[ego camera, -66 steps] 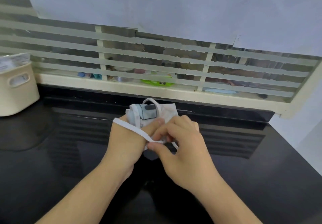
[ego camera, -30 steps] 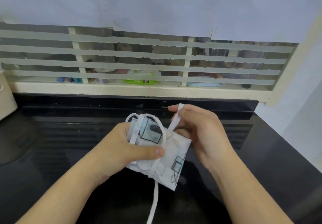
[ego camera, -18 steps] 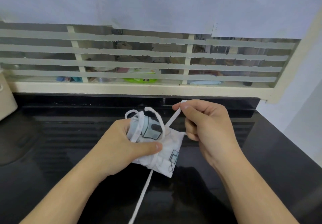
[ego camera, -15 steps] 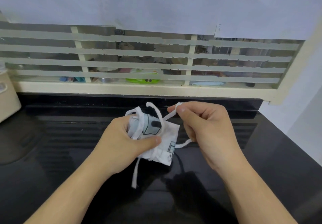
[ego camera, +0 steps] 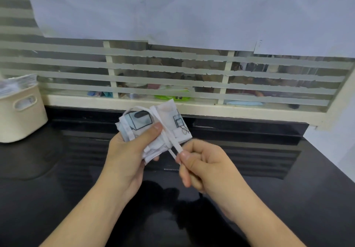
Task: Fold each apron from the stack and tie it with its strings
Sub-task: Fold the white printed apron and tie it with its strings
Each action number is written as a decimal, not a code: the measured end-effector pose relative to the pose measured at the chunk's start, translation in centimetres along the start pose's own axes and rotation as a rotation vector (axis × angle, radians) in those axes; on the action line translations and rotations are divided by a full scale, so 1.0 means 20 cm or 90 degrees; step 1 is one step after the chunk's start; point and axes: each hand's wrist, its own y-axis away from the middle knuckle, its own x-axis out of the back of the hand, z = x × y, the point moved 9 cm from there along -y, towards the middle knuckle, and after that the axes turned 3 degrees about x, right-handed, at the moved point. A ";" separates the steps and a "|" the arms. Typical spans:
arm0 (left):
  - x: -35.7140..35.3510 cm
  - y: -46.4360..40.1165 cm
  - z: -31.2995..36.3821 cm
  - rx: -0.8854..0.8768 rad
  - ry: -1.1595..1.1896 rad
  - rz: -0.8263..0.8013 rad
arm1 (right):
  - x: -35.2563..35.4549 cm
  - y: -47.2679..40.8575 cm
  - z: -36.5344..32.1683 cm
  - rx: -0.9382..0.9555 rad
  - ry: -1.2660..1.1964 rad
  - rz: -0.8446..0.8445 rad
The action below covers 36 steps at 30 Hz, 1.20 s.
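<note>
This apron (ego camera: 153,127) is folded small, held up over the black tabletop (ego camera: 288,189) in my left hand (ego camera: 130,150), thumb clamped on top. My right hand (ego camera: 207,168) pinches the string (ego camera: 171,139), wrapped round but not knotted yet, I think.

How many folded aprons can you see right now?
1: the folded apron is gripped in the left hand above the black counter. The beige basket at left may hide others.
</note>
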 end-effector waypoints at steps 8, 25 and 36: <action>-0.12 0.03 -0.06 0.083 0.015 -0.192 | 0.01 -0.01 0.08 -0.071 0.039 -0.025; -0.22 0.17 -0.17 0.194 -0.399 -0.415 | 0.19 0.02 0.03 -0.124 -0.149 -0.031; -0.10 0.06 -0.06 -0.027 -0.651 -0.149 | 0.16 0.02 0.04 -0.097 -0.014 -0.022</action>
